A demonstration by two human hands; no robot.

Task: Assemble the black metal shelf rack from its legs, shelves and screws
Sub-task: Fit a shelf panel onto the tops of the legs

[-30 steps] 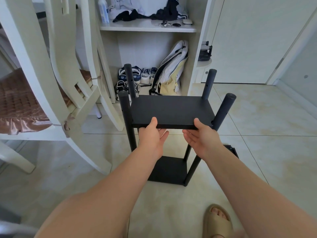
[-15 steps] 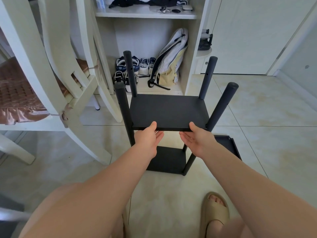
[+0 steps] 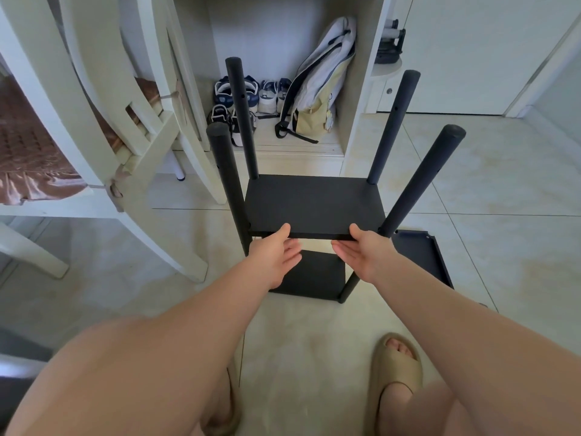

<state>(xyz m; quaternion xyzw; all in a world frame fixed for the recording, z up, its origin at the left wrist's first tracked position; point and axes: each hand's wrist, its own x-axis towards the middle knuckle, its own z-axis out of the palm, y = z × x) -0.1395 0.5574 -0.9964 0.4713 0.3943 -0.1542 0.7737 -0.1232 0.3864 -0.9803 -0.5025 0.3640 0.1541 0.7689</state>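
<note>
The black rack stands on the tiled floor with several round legs [image 3: 418, 180] rising above a flat black shelf [image 3: 314, 204] held between them. A lower shelf [image 3: 314, 273] sits near the floor. My left hand [image 3: 273, 256] grips the near edge of the upper shelf, thumb on top and fingers underneath. My right hand [image 3: 361, 253] holds the same edge further right in the same way. Another black shelf [image 3: 424, 256] lies flat on the floor to the right of the rack.
A cream wooden chair [image 3: 103, 127] with a brown cushion stands close on the left. Behind the rack is a white cabinet [image 3: 358, 89] with shoes [image 3: 251, 96] and a backpack [image 3: 317, 86] inside. My sandalled foot [image 3: 396, 363] rests on the floor below.
The upper shelf has slid lower down the legs with both hands on its near edge. The view has tilted further down.
</note>
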